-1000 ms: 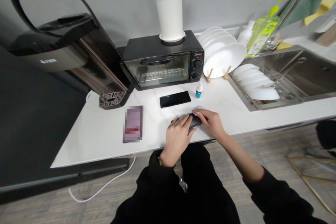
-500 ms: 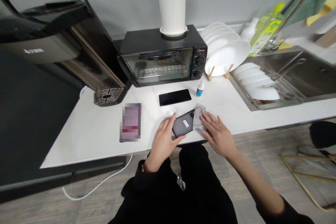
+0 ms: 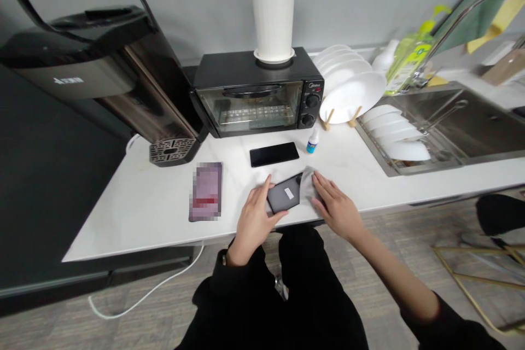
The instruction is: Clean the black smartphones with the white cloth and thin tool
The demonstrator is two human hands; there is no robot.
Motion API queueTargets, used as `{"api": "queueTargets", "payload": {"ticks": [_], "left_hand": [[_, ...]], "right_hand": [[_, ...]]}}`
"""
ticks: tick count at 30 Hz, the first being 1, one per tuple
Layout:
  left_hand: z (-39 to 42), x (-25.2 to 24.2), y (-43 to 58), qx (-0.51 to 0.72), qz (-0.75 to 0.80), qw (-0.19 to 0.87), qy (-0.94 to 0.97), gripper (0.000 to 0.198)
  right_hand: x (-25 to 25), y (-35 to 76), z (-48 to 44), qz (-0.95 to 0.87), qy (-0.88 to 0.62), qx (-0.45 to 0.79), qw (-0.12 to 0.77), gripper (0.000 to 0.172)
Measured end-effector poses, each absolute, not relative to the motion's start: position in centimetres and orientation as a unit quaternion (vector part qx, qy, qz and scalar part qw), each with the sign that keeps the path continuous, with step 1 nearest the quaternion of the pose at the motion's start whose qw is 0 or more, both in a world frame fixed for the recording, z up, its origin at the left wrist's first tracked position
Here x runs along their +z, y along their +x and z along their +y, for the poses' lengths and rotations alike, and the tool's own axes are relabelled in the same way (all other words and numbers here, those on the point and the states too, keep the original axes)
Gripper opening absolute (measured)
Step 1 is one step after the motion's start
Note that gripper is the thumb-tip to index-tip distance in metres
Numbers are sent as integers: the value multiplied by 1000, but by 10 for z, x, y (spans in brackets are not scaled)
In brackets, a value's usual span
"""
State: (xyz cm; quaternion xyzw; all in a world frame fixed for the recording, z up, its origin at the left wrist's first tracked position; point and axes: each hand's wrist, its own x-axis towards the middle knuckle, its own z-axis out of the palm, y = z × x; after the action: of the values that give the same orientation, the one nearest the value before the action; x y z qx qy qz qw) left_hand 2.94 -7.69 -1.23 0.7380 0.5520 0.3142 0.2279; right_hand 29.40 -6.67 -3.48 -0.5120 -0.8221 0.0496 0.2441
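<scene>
A dark grey smartphone [image 3: 283, 196] lies near the counter's front edge, with a small white label on its upper side. My left hand [image 3: 255, 219] grips its left end between thumb and fingers. At the phone's other end, a thin grey cloth [image 3: 307, 188] covers the edge beside the camera. My right hand [image 3: 337, 208] holds this cloth, fingers pressed together on it. Just behind lies a second phone [image 3: 274, 154] with a black screen. To its right stands a small white bottle [image 3: 312, 141] with a blue label.
A black toaster oven [image 3: 258, 104] stands at the back, bearing a white cup [image 3: 273, 24] of chopsticks. White plates [image 3: 353, 93] lean in a rack beside the sink [image 3: 471, 145]. On the left are a dispenser machine [image 3: 172, 147] and a blurred purple flat item [image 3: 205, 191].
The view has shifted slightly. My right hand and the cloth have moved a little at the phone's right end. My left hand keeps its grip.
</scene>
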Motion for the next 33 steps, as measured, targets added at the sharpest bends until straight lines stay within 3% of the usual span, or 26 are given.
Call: {"api": "queueTargets", "payload": {"ticks": [7, 12, 14, 16, 18, 21, 24, 28, 33], "left_hand": [[-81, -13, 25, 315, 560, 231, 731, 108], [-82, -14, 24, 313, 557, 226, 735, 112], [-81, -15, 25, 314, 558, 220, 736, 114], [-80, -16, 24, 321, 558, 214, 735, 115], [-80, -18, 22, 324, 552, 213, 738, 114], [-81, -20, 20, 315, 543, 209, 750, 111], [-80, -20, 20, 320, 550, 206, 744, 117], [-77, -17, 24, 326, 555, 219, 733, 130], [-77, -18, 23, 320, 542, 219, 746, 118]], "right_hand": [[-34, 292, -74, -722, -567, 144, 369, 40], [-16, 303, -67, -581, -642, 92, 491, 49], [-19, 286, -67, -644, -606, 68, 462, 46], [-24, 257, -71, -751, -549, 54, 363, 47], [-27, 226, -80, -823, -496, 49, 274, 53], [-26, 203, -91, -882, -411, 74, 219, 61], [-22, 227, -85, -898, -388, 63, 199, 63], [-24, 263, -64, -846, -488, 3, 213, 65], [-24, 216, -71, -864, -445, 47, 231, 76]]}}
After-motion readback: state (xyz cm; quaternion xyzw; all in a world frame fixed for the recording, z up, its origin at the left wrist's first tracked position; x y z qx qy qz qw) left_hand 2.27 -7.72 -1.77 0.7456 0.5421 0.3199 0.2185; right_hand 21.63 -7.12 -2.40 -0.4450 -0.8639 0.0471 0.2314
